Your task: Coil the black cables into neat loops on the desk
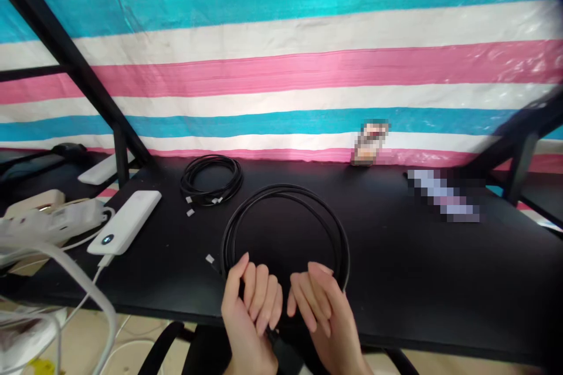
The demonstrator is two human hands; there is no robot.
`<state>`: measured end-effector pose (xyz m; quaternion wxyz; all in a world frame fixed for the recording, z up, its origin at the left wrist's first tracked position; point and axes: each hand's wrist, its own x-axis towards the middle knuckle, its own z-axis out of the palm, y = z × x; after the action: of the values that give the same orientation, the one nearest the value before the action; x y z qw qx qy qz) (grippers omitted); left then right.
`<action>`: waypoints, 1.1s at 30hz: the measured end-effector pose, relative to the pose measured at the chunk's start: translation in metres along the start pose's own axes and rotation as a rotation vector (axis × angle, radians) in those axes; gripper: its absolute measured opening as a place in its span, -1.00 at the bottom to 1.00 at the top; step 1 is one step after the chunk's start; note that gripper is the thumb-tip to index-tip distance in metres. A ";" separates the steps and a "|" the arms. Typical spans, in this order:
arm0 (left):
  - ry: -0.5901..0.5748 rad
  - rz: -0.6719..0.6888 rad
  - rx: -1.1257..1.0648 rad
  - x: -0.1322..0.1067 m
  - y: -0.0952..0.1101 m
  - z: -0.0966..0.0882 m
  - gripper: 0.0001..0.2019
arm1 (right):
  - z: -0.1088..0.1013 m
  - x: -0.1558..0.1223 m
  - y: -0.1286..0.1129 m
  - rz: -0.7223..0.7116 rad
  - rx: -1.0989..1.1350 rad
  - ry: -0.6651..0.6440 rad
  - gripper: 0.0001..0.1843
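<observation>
Evidently, the black cable (pixel 288 188) is looped by the tabletop's (pixel 417 275) front edge; left hand (pixel 253 302) and right hand (pixel 324 304) have fingers curled, apparently gripping its near sides; looping appears largely done; one plug (pixel 210 259) juts loose, no tie visible; another coil (pixel 238 173) lies toward the back left corner.

Pwr bank (pixel 126 221) nr pwr strip (pixel 57 222)
</observation>
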<state>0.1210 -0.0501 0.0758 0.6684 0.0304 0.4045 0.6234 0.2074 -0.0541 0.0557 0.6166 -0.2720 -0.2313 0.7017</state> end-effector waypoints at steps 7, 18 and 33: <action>-0.191 0.041 -0.065 -0.006 -0.012 -0.008 -0.51 | -0.003 0.003 -0.010 -0.034 -0.019 -0.004 -0.39; -0.260 -0.251 -0.318 0.000 0.007 -0.016 -0.42 | -0.009 0.004 -0.019 0.102 -0.199 0.105 -0.49; -0.585 0.152 0.459 -0.014 0.008 -0.026 -0.45 | -0.023 -0.006 -0.017 0.107 -0.570 0.040 -0.62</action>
<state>0.1005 -0.0727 0.0698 0.6833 0.3861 0.3221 0.5295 0.2357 -0.0584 0.0504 0.4817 -0.4598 -0.3924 0.6345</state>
